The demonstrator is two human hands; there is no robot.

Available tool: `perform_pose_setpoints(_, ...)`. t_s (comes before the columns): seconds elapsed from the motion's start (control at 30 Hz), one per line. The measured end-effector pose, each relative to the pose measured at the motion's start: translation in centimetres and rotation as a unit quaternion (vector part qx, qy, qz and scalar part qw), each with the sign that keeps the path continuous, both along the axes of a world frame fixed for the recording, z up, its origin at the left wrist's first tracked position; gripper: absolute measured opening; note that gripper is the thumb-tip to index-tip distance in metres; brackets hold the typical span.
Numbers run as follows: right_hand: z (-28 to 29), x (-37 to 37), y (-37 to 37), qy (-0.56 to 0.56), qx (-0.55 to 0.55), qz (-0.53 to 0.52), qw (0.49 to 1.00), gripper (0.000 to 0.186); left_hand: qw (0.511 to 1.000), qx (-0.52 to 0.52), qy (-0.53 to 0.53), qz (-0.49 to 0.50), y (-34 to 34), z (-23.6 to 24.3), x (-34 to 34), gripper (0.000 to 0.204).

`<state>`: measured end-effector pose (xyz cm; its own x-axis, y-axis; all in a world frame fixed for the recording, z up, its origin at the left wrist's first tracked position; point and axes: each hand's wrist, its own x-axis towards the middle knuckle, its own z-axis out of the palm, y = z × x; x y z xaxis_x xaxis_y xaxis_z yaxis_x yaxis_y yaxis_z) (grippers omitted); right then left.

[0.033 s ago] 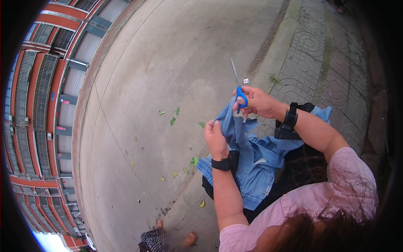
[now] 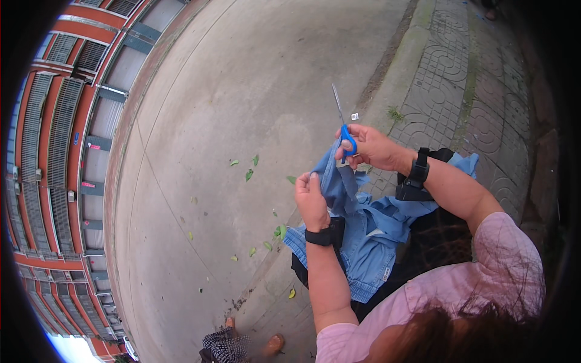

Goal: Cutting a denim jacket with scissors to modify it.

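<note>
The left hand (image 2: 311, 202) pinched the denim (image 2: 367, 257) between thumb and fingers, the right hand (image 2: 376, 149) grasped the scissors (image 2: 349, 142) by their blue handle beside the cloth's raised edge, blades pointing away, and the remaining denim lay bunched over the lap (image 2: 426, 245), near scattered leaves (image 2: 249, 175).

The person wears a pale pink shirt (image 2: 436, 284) with short sleeves. Past the shirt's left sleeve, a black strap (image 2: 319, 238) circles the left wrist; past its right sleeve, a second black strap (image 2: 417, 170), with a squarish dark piece, circles the right wrist. Loose hair (image 2: 448, 333) hangs across the shirt.
</note>
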<state>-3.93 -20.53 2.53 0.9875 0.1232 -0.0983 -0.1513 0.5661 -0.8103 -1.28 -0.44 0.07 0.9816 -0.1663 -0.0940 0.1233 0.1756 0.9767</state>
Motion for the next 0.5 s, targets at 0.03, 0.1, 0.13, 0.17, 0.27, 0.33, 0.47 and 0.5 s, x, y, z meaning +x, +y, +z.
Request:
perform_pose_setpoints(0.03,0.1,0.0,0.1,0.001,0.001,0.001,1.0,0.036,1.0,0.01,-0.004,0.003,0.0,0.2,-0.1,0.014)
perform_pose_setpoints(0.1,0.0,0.0,0.1,0.0,0.001,0.003,1.0,0.035,0.999,0.03,-0.01,0.008,-0.3,1.2,-0.5,0.016)
perform_pose_setpoints(0.13,0.0,0.0,0.0,-0.003,0.002,0.005,1.0,0.036,0.999,0.035,-0.035,0.015,-0.4,1.2,-0.6,0.019)
perform_pose_setpoints(0.17,0.0,0.0,0.1,-0.007,0.003,0.008,1.0,0.036,0.997,0.039,-0.061,0.023,-0.5,1.4,-0.7,0.021)
perform_pose_setpoints(0.27,0.1,-0.1,-0.1,-0.007,0.005,0.0,1.0,0.036,0.987,0.072,-0.137,0.035,-0.2,0.9,-0.6,0.026)
perform_pose_setpoints(0.33,-0.1,0.0,-0.1,-0.005,0.008,-0.001,1.0,0.036,0.979,0.106,-0.172,0.014,0.4,0.4,-0.2,0.025)
perform_pose_setpoints(0.47,-0.1,0.1,0.0,-0.011,0.011,0.004,1.0,0.037,0.977,0.159,-0.14,-0.018,0.5,0.5,-0.2,0.016)
perform_pose_setpoints(0.5,-0.1,0.0,-0.1,-0.01,0.009,0.004,1.0,0.037,0.98,0.165,-0.114,-0.012,0.3,0.6,-0.2,0.014)
